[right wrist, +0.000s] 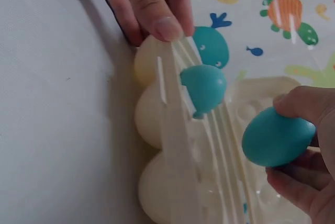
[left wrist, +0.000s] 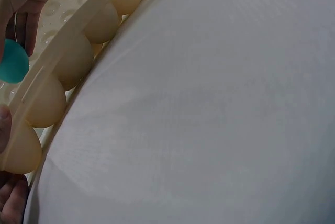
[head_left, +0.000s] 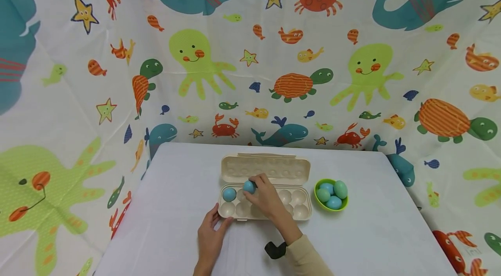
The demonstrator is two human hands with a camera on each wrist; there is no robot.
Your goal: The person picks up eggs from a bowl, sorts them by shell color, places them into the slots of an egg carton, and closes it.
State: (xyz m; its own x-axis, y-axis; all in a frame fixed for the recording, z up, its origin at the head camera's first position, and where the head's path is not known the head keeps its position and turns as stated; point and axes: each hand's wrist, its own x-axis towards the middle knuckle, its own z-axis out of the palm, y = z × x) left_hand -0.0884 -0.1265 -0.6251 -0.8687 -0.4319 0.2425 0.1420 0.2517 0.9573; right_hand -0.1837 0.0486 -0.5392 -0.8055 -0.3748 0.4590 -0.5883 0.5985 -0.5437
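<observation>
A beige egg carton [head_left: 266,218] lies with its lid [head_left: 266,169] folded back. My left hand [head_left: 209,237] holds its front left corner, thumb on the rim and fingers round the side. One blue egg [head_left: 228,194] sits in the back left cup. Above the cups just right of it, my right hand [head_left: 268,200] pinches another blue egg [right wrist: 277,137] between thumb and fingers. In the left wrist view, this held egg [left wrist: 13,62] shows beyond the carton's front edge. Several cups on the right are bare; the right hand hides some in the middle.
A lime green bowl [head_left: 331,209] with several blue and green eggs stands right of the carton. A white cloth [head_left: 372,228] covers the table. Behind it hangs a curtain [head_left: 242,106] printed with sea animals. A black device [head_left: 275,250] shows beside the right wrist.
</observation>
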